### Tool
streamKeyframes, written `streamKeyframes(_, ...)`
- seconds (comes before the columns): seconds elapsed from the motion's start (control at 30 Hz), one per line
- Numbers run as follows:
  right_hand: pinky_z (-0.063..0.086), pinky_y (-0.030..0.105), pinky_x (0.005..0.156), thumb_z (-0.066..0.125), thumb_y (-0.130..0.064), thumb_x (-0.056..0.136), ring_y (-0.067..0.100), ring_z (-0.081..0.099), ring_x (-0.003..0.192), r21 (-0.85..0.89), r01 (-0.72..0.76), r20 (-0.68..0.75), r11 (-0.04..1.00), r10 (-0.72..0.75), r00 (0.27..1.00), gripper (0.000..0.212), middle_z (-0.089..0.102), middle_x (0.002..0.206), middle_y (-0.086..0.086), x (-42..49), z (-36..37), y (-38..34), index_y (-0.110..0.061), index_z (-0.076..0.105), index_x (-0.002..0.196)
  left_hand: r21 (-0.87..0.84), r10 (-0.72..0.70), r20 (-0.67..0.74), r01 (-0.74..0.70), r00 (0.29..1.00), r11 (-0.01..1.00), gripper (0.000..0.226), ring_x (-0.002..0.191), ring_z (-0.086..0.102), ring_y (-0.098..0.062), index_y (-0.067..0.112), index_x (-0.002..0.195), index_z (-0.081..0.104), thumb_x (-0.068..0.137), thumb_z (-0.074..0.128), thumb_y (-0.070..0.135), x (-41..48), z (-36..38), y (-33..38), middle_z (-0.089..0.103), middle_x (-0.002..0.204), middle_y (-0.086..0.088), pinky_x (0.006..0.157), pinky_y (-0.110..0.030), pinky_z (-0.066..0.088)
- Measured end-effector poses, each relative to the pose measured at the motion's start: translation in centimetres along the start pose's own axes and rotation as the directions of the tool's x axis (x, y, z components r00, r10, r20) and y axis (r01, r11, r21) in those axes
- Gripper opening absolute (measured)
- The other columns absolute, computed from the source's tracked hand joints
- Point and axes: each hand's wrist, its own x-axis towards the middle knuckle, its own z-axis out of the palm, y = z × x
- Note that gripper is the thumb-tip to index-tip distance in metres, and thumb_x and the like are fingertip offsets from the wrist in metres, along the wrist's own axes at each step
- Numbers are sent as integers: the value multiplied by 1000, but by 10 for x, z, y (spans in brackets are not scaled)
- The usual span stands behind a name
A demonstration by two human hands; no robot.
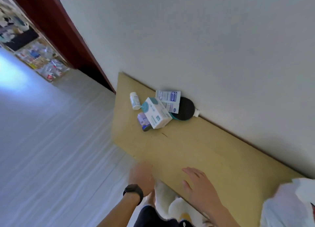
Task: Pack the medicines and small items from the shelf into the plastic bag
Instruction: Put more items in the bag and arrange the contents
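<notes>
A tan wooden shelf point(196, 151) runs along the white wall. Near its far left end lie a white pill bottle point(134, 101), a white and teal box point(156, 113), a small purple and white bottle point(144, 121) beside the box, a white sachet with blue print point(168, 99) and a black round disc with a teal rim point(185, 110). A white plastic bag point(293, 204) lies at the shelf's near right end. My left hand point(140, 177), blurred, hovers at the shelf's front edge with fingers straight. My right hand point(199, 185) is spread flat over the shelf, holding nothing.
A dark red door frame point(68, 39) stands left of the shelf. Beyond it are blurred racks of goods point(34, 56). Pale tiled floor point(51, 141) lies to the left. A black band point(133, 191) is on my left wrist.
</notes>
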Motion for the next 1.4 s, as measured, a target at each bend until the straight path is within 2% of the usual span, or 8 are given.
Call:
streamKeyframes(0.37,36,42,109,69,-49,83,29,37,133,110,-233,-91,966,244,966,79,41,145,11,235,-34,-105,-14,36,145,191,26,184,-62,983,980,72,151,-9,-30,44,153,0,95,42,51,129,-83,-109,-12,164,5,117,-59,-9)
streamKeyframes(0.57,49,50,99,78,-65,55,28,50,123,203,-392,63,897,388,920,107,48,138,10,312,-45,-100,-14,38,140,207,19,228,-68,973,976,74,150,-9,-32,45,152,-6,95,40,57,137,-83,-112,-18,163,8,116,-62,-7)
streamKeyframes(0.77,50,37,91,87,-44,66,26,57,118,284,-378,32,881,386,922,91,54,122,-3,298,-47,-113,-8,44,138,232,40,243,-98,969,968,74,150,-10,-32,46,151,-9,95,38,59,137,-79,-120,-21,162,9,115,-64,-6)
streamKeyframes(0.93,58,29,68,89,-33,67,11,72,84,531,-399,-22,748,482,876,56,72,101,-3,208,-34,-90,-14,61,112,244,53,260,-119,964,962,78,150,-10,-32,46,151,-12,94,39,61,142,-77,-121,-23,161,8,115,-64,-4)
streamKeyframes(1.07,52,37,82,89,-47,60,24,59,100,389,-584,-139,712,672,727,87,52,125,10,135,8,-60,-12,48,128,234,58,287,-129,956,964,80,151,-7,-31,47,151,-9,91,41,63,145,-80,-120,-20,162,8,116,-61,0)
streamKeyframes(1.23,43,42,91,81,-36,63,38,45,115,90,-647,-248,757,646,722,92,40,131,17,97,51,-36,-10,32,137,-260,-86,136,120,987,958,63,122,52,-27,28,141,33,88,49,58,151,-110,-105,56,135,0,102,-42,42)
streamKeyframes(1.33,43,38,96,72,-45,73,31,41,123,16,-664,-212,747,652,728,96,38,139,11,94,52,-32,-14,18,146,-609,-271,126,290,954,738,93,119,56,-32,22,151,18,81,64,62,171,-134,-83,56,137,-11,95,-38,45)
streamKeyframes(1.4,39,38,103,71,-42,77,33,38,128,30,-642,-194,766,635,748,97,38,140,13,96,51,-30,-11,15,149,-625,-250,93,252,964,739,101,120,55,-35,26,154,8,80,68,60,185,-145,-67,52,140,-15,86,-36,42)
